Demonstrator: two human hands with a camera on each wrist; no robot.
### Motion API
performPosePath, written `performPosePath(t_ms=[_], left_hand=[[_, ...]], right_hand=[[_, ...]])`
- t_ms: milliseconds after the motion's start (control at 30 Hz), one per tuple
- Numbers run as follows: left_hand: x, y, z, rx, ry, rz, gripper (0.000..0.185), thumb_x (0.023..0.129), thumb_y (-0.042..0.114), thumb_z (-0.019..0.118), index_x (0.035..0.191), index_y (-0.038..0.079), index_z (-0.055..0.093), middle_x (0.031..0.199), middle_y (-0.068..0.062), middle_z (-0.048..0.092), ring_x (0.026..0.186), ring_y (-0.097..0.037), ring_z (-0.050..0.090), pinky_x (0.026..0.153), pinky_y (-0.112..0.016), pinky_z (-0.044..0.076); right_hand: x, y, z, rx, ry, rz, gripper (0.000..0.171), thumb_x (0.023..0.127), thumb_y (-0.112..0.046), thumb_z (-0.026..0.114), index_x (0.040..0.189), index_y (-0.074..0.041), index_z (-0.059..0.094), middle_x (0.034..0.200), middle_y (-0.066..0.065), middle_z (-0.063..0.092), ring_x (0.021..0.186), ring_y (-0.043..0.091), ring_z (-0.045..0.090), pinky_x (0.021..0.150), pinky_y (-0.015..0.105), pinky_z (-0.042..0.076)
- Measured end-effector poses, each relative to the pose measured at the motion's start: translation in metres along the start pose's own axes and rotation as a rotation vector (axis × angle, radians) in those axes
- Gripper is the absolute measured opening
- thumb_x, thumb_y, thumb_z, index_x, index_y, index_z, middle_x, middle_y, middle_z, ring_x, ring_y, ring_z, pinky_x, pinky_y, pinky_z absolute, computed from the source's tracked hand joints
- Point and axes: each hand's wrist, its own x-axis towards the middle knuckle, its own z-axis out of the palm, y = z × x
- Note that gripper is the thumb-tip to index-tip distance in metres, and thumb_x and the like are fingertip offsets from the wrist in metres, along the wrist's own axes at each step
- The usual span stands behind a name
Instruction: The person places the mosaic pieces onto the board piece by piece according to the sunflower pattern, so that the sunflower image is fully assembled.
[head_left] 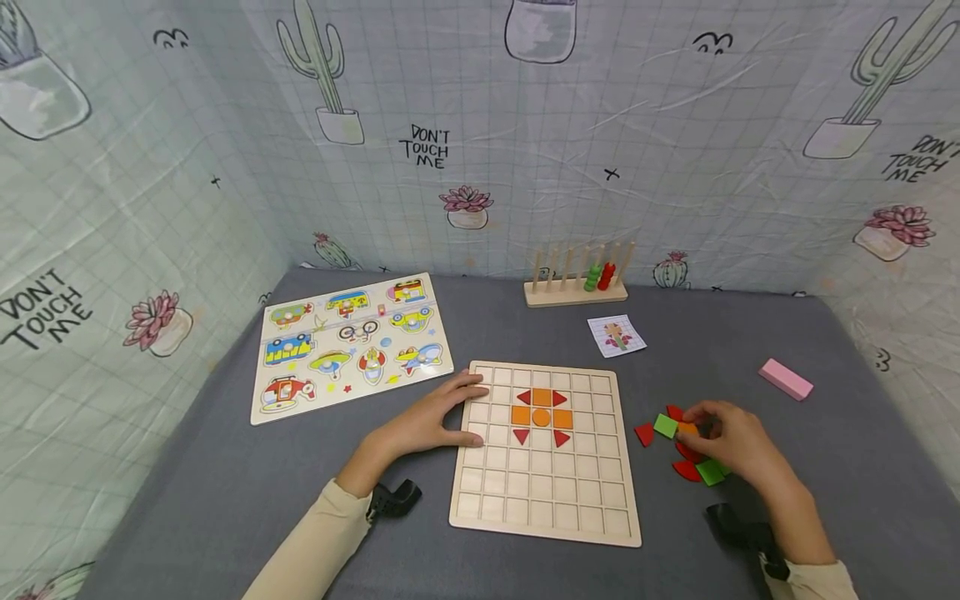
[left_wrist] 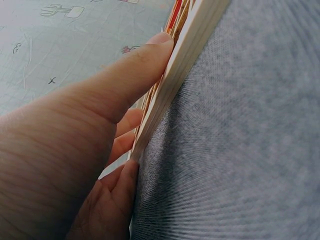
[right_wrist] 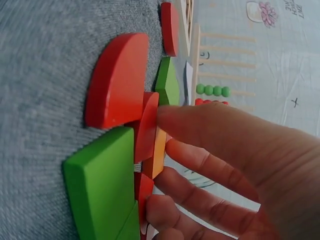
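Orange piece (right_wrist: pixel 159 150) pinched by right hand (right_wrist: pixel 235 165), clear only at wrist view

Soft, even light fills the head view, casting only faint shadows on the grey cloth (head_left: pixel 187 492); no glare shows. Wide-angle distortion bends the patterned backdrop (head_left: pixel 675 125) at the edges. In both wrist views, close skin and wooden pieces (right_wrist: pixel 117 80) blur, and the cloth's weave smears toward the corners.
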Motion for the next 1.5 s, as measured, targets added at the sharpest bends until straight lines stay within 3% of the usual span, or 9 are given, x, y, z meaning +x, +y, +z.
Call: performPosePath(t_ms=[367, 867, 1167, 1500], left_hand=[[0.0, -0.001, 0.001, 0.003, 0.004, 0.003, 0.073, 0.083, 0.038, 0.078, 0.145, 0.014, 0.047, 0.158, -0.004, 0.029, 0.149, -0.027, 0.018, 0.114, -0.051, 0.027], [-0.001, -0.001, 0.001, -0.002, 0.001, 0.002, 0.074, 0.083, 0.039, 0.078, 0.145, 0.014, 0.047, 0.158, -0.004, 0.029, 0.148, -0.027, 0.018, 0.114, -0.051, 0.027], [0.0, -0.001, 0.0, -0.01, -0.006, -0.013, 0.074, 0.083, 0.04, 0.077, 0.146, 0.015, 0.046, 0.159, -0.003, 0.027, 0.149, -0.026, 0.015, 0.115, -0.05, 0.026], [0.0, -0.001, 0.0, -0.021, -0.008, -0.012, 0.073, 0.083, 0.039, 0.078, 0.145, 0.014, 0.047, 0.159, -0.003, 0.027, 0.149, -0.026, 0.014, 0.115, -0.051, 0.025]], right_hand=[[0.0, 0.0, -0.001, 0.001, -0.003, 0.089, 0.033, 0.079, -0.02, 0.082, 0.096, 0.004, 0.066, 0.083, 0.006, 0.061, 0.064, 0.014, 0.051, 0.052, 0.026, 0.041], [0.0, -0.005, -0.002, 0.0, 0.028, 0.033, 0.024, 0.077, -0.008, 0.079, 0.093, 0.005, 0.065, 0.082, 0.011, 0.063, 0.064, 0.017, 0.054, 0.052, 0.026, 0.043], [0.0, -0.031, -0.001, 0.038, -0.001, -0.023, 0.026, 0.077, -0.004, 0.079, 0.099, 0.003, 0.067, 0.092, 0.013, 0.065, 0.06, 0.009, 0.051, 0.05, 0.025, 0.044], [0.003, -0.07, 0.017, 0.056, -0.053, -0.145, 0.023, 0.075, -0.006, 0.081, 0.095, -0.004, 0.069, 0.084, 0.001, 0.058, 0.062, 0.008, 0.046, 0.054, 0.023, 0.042]])
